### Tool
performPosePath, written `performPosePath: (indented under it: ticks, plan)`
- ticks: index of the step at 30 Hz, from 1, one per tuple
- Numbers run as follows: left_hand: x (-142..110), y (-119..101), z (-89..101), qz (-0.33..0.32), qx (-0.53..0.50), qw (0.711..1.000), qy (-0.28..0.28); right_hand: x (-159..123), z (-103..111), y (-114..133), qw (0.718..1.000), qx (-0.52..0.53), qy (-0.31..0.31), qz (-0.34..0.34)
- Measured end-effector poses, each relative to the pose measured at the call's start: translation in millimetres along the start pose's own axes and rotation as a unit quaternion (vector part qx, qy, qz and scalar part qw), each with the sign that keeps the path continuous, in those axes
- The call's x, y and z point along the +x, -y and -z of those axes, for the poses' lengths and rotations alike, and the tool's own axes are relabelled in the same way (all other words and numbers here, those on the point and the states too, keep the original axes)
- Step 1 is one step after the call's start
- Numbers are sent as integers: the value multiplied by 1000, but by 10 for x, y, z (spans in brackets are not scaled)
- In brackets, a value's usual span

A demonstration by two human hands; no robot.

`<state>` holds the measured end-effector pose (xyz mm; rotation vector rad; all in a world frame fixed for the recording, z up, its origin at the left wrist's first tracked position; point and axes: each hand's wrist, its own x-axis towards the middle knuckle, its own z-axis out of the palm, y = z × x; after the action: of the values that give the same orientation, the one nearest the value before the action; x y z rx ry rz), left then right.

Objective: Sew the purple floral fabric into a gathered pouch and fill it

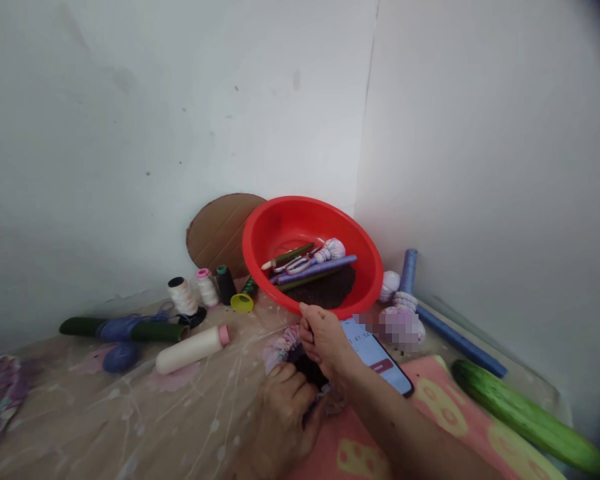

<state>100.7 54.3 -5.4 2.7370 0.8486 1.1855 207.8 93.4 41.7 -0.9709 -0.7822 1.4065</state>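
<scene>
My left hand (pixel 285 410) is closed on a pink and purple patterned cloth (pixel 279 348), its fingers curled over the near edge. Dark stuff shows in the cloth's opening, partly covered by my hands. Just above it, my right hand (pixel 325 337) has its fingers curled together; whatever they hold is hidden. It is close to the front rim of a red basin (pixel 375 273), which leans up at the back. Inside the basin lie dark loose grains (pixel 327 290), scissors (pixel 299 266), a purple wrapped stick (pixel 320 270) and a white cloth-wrapped ball (pixel 336 248).
A lit phone (pixel 397 377) lies beneath my right forearm. Thread spools (pixel 207 288), a cream bottle-shaped object (pixel 193 350) and a dark green tube (pixel 155 331) lie left. A wrapped-ball stick (pixel 409 273), a blue stick (pixel 463 341) and a large cucumber (pixel 525 413) lie right. Cardboard (pixel 220 233) leans behind.
</scene>
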Motion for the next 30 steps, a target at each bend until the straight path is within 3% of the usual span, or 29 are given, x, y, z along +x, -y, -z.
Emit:
performPosePath:
  ticks: [8,18,25,30]
  plan:
    - [-26,-3,5,10,11,999,40,59,152,-247,990,-117,-17,72]
    - [-55,26,-27,15,12,999,33,7,185,-154,982,-162,69,64]
    - [-55,12,-19,13,7,1000,22,2,206,-168,972,-212,83,55]
    - [-57,23,-45,8,-1,1000,9,42,256,-211,953,-280,78,86]
